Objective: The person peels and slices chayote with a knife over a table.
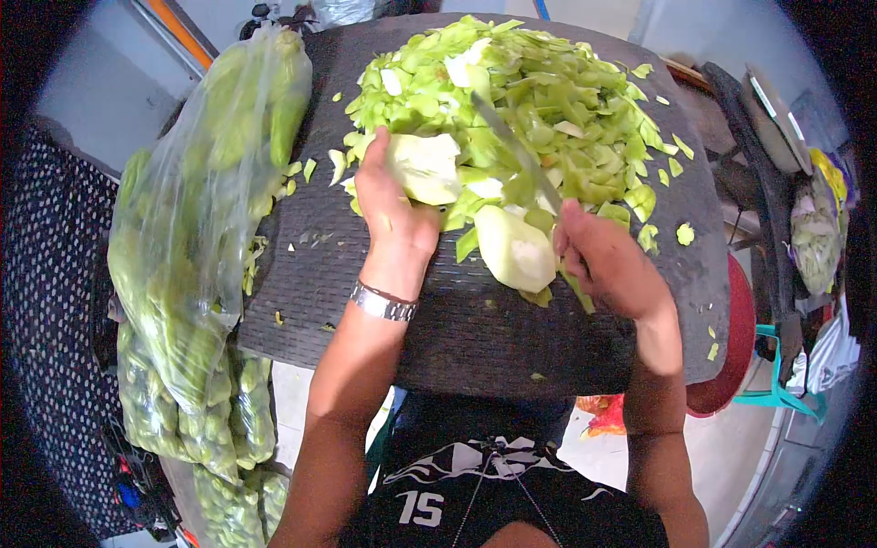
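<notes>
My left hand [393, 205] is wrapped round a peeled, whitish-green chunk of vegetable [427, 168], its exact kind unclear. In my right hand [610, 260] is a knife [513, 142], its blade pointing up and away to the left over the cuttings. Just left of that hand, a second pale chunk [512, 248] lies on the dark ridged tabletop [493, 338]. Beyond both hands spreads a large heap of thin light-green slices [585, 100]. The knife's handle is mostly covered by my fingers.
A large clear plastic bag of long green vegetables [201, 192] leans along the table's left side. More bagged green produce [228, 411] sits below it. At right are a red round rim [731, 347], a teal stool [781, 379] and a bag [816, 233]. Loose scraps dot the tabletop.
</notes>
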The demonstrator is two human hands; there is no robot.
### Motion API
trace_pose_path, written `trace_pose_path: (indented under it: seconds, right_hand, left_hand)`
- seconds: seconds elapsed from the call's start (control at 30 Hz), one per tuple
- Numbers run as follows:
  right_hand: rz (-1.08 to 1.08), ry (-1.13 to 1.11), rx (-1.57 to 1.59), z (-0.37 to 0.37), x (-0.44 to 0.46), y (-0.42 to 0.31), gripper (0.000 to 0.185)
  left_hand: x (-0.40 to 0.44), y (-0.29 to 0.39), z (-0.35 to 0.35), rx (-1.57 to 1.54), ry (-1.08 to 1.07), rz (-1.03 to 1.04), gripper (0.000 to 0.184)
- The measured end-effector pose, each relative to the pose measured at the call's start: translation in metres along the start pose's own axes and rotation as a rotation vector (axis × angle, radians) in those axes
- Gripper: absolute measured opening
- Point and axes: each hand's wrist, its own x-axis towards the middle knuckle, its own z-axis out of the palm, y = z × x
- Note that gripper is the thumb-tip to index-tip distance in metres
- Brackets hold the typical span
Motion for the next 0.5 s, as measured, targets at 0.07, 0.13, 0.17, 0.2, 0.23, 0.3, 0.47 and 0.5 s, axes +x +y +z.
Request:
trace_pose_path:
  seconds: [0.07, 0.13, 0.17, 0.2, 0.23, 0.3, 0.47, 0.5]
  right_hand:
    - [-0.007, 0.163, -0.013, 0.001, 0.004, -0.001, 0.052]
    - [0.097, 0.184, -0.113, 0.007, 0.003, -0.014, 0.055]
    - [0.148, 0.194, -0.164, 0.010, 0.004, -0.022, 0.056]
    - [0.136, 0.226, -0.188, 0.013, 0.004, -0.027, 0.057]
    - [0.124, 0.257, -0.212, 0.016, 0.004, -0.032, 0.059]
    - [0.120, 0.319, -0.294, 0.018, 0.005, -0.034, 0.056]
    - [0.131, 0.601, -0.382, 0.004, 0.017, -0.008, 0.046]
    - [0.141, 0.591, -0.356, 0.000, 0.017, -0.005, 0.046]
  left_hand:
    - [-0.001, 0.000, 0.002, -0.012, -0.047, -0.113, 0.032]
    - [-0.003, -0.003, 0.005, -0.015, -0.089, -0.221, 0.032]
    - [-0.005, -0.007, 0.006, -0.015, -0.109, -0.270, 0.033]
    - [-0.008, -0.012, 0.007, -0.015, -0.126, -0.319, 0.034]
    - [-0.012, -0.018, 0.008, 0.018, -0.230, -0.321, 0.036]
    - [-0.023, -0.025, 0.015, 0.090, -0.257, -0.401, 0.037]
    - [-0.036, -0.024, 0.015, 0.290, -0.329, -0.485, 0.040]
    - [-0.033, -0.023, 0.013, 0.257, -0.351, -0.521, 0.038]
